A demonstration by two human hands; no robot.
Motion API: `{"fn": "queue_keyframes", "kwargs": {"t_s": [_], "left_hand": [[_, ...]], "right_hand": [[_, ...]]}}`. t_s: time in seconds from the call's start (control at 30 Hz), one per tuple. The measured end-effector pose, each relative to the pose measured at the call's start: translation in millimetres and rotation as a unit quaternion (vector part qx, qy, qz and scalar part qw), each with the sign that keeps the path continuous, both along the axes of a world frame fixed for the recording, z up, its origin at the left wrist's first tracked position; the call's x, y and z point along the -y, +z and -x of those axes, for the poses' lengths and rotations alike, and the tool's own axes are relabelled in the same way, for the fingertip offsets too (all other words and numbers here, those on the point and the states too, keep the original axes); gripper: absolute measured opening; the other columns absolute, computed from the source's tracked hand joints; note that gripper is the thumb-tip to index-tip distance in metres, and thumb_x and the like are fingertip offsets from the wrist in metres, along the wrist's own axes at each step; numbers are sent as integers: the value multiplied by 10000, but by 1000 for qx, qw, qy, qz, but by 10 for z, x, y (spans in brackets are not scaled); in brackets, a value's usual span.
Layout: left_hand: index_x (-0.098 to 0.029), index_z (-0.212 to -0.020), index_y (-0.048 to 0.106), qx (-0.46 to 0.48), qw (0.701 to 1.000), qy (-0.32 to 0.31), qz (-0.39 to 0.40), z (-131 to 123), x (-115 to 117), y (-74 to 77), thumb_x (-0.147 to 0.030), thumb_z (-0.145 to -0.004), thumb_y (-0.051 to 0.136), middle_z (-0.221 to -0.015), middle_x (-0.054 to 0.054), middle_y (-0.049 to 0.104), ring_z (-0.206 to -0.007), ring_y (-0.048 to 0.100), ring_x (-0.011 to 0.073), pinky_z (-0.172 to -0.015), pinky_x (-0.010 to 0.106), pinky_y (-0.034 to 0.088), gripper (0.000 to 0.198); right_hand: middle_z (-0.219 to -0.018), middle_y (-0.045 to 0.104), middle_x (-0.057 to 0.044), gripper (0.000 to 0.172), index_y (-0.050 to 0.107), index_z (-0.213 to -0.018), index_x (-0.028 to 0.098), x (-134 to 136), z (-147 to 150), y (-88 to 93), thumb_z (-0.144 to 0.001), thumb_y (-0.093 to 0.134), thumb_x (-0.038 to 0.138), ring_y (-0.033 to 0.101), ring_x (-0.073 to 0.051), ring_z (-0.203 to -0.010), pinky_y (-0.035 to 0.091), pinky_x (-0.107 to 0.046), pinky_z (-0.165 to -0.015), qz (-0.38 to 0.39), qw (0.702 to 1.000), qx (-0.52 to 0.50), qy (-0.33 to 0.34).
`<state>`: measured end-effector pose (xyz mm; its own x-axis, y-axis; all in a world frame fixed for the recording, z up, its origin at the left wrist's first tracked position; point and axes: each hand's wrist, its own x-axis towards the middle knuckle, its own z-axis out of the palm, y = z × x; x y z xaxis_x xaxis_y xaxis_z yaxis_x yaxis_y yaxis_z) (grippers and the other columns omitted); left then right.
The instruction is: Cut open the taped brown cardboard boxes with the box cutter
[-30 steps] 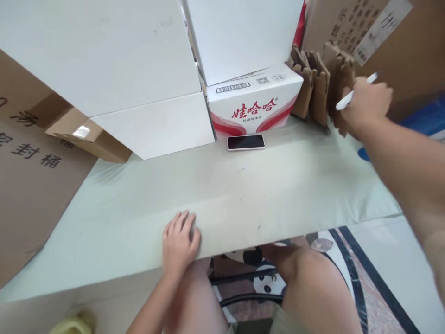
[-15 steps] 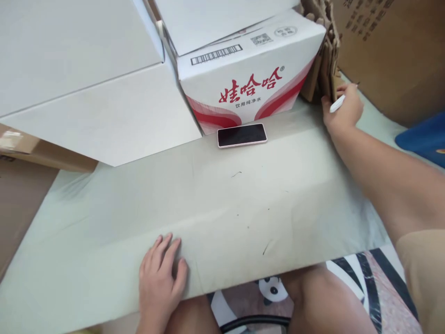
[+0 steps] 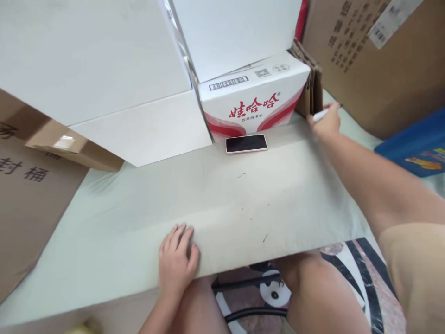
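Observation:
My right hand [image 3: 327, 124] is closed around a slim white pen [image 3: 319, 115] at the back right of the table. Its fingers are beside the lower edge of several upright folded cardboard pieces [image 3: 315, 90]; whether they touch the cardboard I cannot tell. My left hand [image 3: 176, 260] lies open, palm down, on the cloth-covered table [image 3: 222, 204] near its front edge, holding nothing. A phone with a dark screen and pink rim [image 3: 246, 143] lies flat at the foot of a white and red carton [image 3: 255, 111], between the two hands but farther back.
Large white boxes [image 3: 139, 130] stand at the back left and on the carton. Brown cardboard boxes flank the table at the left [image 3: 31, 199] and right [image 3: 375, 79]. A blue printed item [image 3: 413, 144] sits beyond my right forearm. My knees are below the front edge.
The view has shifted, showing more of the boxes at both sides. My right hand stays by the folded cardboard with the pen, its wrist slightly turned. My left hand still rests on the table.

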<state>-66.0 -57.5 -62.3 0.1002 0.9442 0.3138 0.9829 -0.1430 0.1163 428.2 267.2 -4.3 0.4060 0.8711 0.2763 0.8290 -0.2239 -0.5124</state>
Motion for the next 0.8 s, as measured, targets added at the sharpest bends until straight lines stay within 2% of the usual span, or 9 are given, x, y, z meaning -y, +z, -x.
{"fn": "queue_keyframes", "kwargs": {"t_s": [0.1,0.2,0.23,0.3,0.37,0.47,0.6,0.73,0.8], "left_hand": [[-206,-1239,744,16,999,19,26,-48,-4,8,-291,-948,490,-1359,158,717,-1339,623,382,-1106,553,483,396],[-209,-1254,746,35,997,41,54,-112,-12,55,-294,-931,504,-1396,151,700,-1380,593,381,-1149,560,460,413],[-206,-1267,740,39,996,47,68,-139,-12,80,-291,-929,508,-1417,150,689,-1398,578,376,-1165,554,451,418],[-196,-1299,723,44,993,54,94,-198,-7,143,-270,-929,508,-1437,146,676,-1431,549,367,-1192,546,427,435],[-186,-1339,699,49,990,60,119,-259,6,216,-239,-932,499,-1471,143,653,-1465,515,352,-1223,539,390,456],[-177,-1375,667,73,985,74,135,-327,34,320,-212,-944,491,-1503,140,625,-1493,477,330,-1260,517,332,467],[-186,-1320,684,130,976,78,155,-347,36,425,-182,-926,527,-1504,155,607,-1480,468,358,-1248,558,317,424],[-149,-1156,740,194,962,92,168,-450,-90,554,-170,-843,658,-1377,199,655,-1384,545,414,-1189,588,396,324],[-155,-1115,744,246,950,86,171,-617,-202,630,-209,-866,666,-1322,184,676,-1311,614,363,-1148,512,470,267]], "right_hand": [[-1122,711,-231,587,455,-1387,42,738,250,-182,-917,653,331,627,-215,-840,428,-344,-745,69,997,-28,-15],[-1161,730,-169,399,579,-1242,167,1430,457,-368,-871,679,279,675,-266,-929,477,-359,-837,102,992,-19,69],[-1177,728,-179,333,592,-1211,171,1628,525,-417,-896,620,273,683,-295,-1005,484,-392,-910,114,984,26,131],[-1265,722,-169,241,627,-1130,191,1958,664,-482,-905,546,220,677,-303,-1126,450,-423,-1050,118,972,47,197],[-1317,711,-179,238,642,-1102,183,2194,793,-496,-911,501,205,669,-307,-1167,433,-436,-1086,118,964,64,229],[-1171,750,-209,320,644,-1176,140,2391,915,-452,-920,464,204,689,-317,-1047,471,-436,-979,114,963,90,226],[-960,756,-197,406,634,-1263,102,2453,933,-396,-908,472,217,662,-299,-837,461,-398,-792,107,968,126,188],[-966,749,-201,410,653,-1237,89,2424,925,-421,-899,475,236,664,-316,-900,459,-423,-863,101,966,146,185],[-991,748,-207,415,660,-1224,87,2411,935,-443,-895,469,255,669,-328,-936,461,-444,-907,102,966,151,186]]}}
